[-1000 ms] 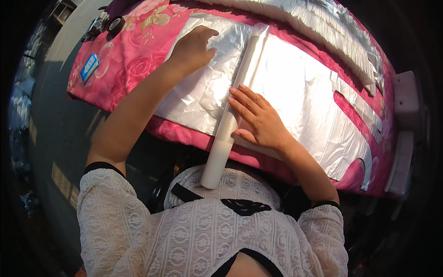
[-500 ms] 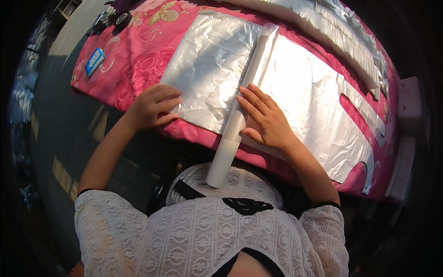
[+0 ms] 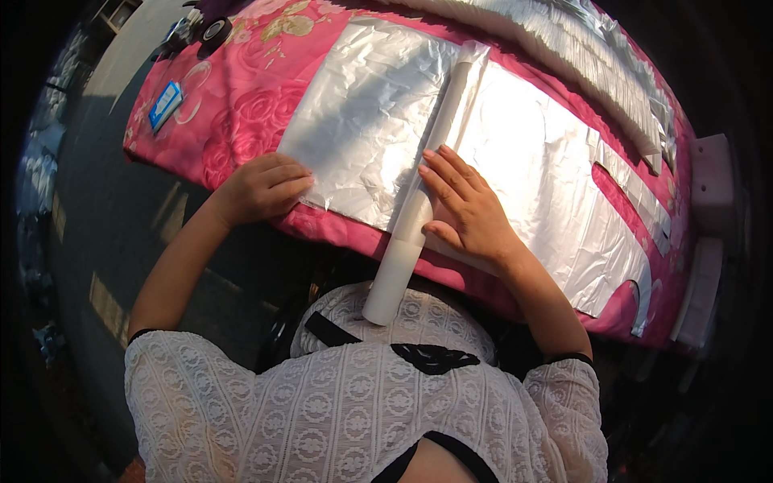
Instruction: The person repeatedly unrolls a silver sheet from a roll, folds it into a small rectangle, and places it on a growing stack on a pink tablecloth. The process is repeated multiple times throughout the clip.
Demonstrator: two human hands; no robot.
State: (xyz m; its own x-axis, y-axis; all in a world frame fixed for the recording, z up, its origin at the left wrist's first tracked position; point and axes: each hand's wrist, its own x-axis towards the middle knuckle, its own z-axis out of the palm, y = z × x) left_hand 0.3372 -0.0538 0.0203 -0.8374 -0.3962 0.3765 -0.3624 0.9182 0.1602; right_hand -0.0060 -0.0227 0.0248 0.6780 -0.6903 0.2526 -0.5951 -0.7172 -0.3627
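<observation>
A silvery-white plastic bag (image 3: 535, 177) with cut-out handles at its right end lies flat across the pink table. Across its middle rests a pale, translucent tube (image 3: 392, 278), tilted and jutting over the table's near edge toward my lap. Plastic film shows around the tube's far part. My right hand (image 3: 471, 208) lies flat on the tube, fingers stretched and thumb apart. At the near left corner of the bag's bottom part (image 3: 370, 121), my left hand (image 3: 264, 188) has its fingers closed on the edge; the thumb is mostly hidden.
A long row of stacked white plastic bags (image 3: 580, 80) runs along the far right side. The pink flowered tablecloth (image 3: 241, 121) carries a small blue-and-white packet (image 3: 165, 106) at the left. A dark object with a round end (image 3: 214, 32) sits at the far left corner.
My left hand has closed its fingers and shifted slightly left at the bag's edge. The tube and my right hand have moved a little to the right.
</observation>
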